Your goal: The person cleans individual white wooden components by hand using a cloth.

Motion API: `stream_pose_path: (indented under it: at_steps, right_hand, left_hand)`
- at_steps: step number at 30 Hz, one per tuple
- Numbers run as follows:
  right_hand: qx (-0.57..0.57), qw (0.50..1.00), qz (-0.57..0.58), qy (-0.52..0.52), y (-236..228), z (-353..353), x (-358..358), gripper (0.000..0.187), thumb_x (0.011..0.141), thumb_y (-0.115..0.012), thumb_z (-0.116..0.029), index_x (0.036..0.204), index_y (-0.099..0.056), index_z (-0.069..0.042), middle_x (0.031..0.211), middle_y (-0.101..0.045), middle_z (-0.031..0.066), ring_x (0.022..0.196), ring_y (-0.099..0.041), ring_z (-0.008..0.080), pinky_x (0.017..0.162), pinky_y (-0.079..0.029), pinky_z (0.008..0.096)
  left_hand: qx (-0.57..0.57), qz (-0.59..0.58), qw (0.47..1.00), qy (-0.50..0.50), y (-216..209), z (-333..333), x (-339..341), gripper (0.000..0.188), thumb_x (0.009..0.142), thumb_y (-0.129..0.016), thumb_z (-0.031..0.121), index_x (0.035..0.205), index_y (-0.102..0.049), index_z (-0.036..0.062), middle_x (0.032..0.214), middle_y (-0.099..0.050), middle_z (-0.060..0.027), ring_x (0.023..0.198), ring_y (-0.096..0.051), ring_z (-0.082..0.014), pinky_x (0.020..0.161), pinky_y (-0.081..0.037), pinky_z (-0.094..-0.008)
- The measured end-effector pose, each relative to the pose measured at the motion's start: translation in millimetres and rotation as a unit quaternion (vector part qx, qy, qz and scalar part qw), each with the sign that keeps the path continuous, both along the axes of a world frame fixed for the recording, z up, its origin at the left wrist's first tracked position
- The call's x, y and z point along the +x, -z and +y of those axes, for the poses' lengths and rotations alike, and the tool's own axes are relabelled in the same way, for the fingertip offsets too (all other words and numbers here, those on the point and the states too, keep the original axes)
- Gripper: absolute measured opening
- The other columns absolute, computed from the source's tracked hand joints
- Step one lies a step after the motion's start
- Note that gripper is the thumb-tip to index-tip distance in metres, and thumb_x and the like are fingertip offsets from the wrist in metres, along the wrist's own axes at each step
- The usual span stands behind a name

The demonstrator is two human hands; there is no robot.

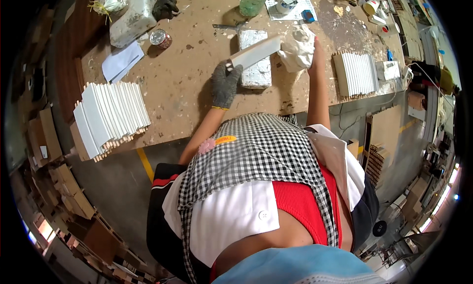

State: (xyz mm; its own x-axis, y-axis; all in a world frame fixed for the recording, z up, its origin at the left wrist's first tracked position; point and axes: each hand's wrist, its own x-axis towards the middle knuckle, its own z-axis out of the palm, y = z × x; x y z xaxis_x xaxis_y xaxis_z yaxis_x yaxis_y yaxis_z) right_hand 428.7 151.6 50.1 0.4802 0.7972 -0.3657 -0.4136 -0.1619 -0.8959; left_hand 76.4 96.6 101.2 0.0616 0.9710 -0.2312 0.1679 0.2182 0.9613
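My left hand (225,86), in a dark grey knit glove, is closed round the near end of a white wooden slat (258,51). Small pegs show at that end. The slat slants up to the right, above a white-wrapped block (256,76) on the table. My bare right hand (318,52) grips a crumpled white cloth (297,50) close to the slat's far end; the cloth hides most of its fingers. To the left stands a row of similar white slats (114,111) with pegged ends, and another row (354,73) stands to the right.
The worktable (182,87) is brown and stained. Towards its back are a tin can (160,38), white papers (122,61), a large white container (132,18), a green jar (253,1) and a white cup (287,3). A small white box (388,70) is beside the right row.
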Motion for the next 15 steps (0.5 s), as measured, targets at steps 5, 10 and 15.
stream_pose_path:
  at_steps: [5, 10, 15]
  right_hand:
    - [-0.023, 0.998, 0.033, 0.058, -99.3, -36.4, -20.4, 0.050, 0.106, -0.046, -0.036, 0.136, -0.053, 0.002, 0.128, -0.064, 0.0135, 0.112, -0.066, 0.0265, 0.093, -0.054, 0.0389]
    - [-0.003, 0.980, -0.193, 0.053, -108.9, -56.2, -31.3, 0.046, 0.105, -0.048, -0.036, 0.119, -0.065, 0.004, 0.100, -0.069, 0.0094, 0.084, -0.064, 0.0171, 0.073, -0.052, 0.0333]
    - [0.030, 0.851, -0.475, -0.220, -111.9, -72.6, -150.5, 0.029, 0.100, -0.053, -0.030, 0.111, -0.070, -0.009, 0.096, -0.071, 0.0156, 0.085, -0.069, 0.0291, 0.076, -0.054, 0.0383]
  left_hand:
    - [0.224, -0.038, 0.973, 0.028, 19.7, -4.3, -17.8, 0.035, 0.086, -0.064, -0.010, 0.119, -0.066, 0.0024, 0.130, -0.062, -0.0135, 0.119, -0.060, -0.0245, 0.102, -0.049, -0.0345]
    - [0.267, 0.156, 0.931, 0.194, 9.2, -19.3, -33.1, 0.066, 0.083, -0.072, 0.000, 0.145, -0.047, 0.0056, 0.153, -0.041, -0.0179, 0.135, -0.047, -0.0313, 0.111, -0.040, -0.0405]
    - [0.106, -0.027, 0.986, 0.123, 13.4, -15.2, -4.9, 0.081, 0.087, -0.069, 0.004, 0.154, -0.024, 0.0024, 0.143, -0.052, -0.0191, 0.126, -0.055, -0.0298, 0.105, -0.045, -0.0402]
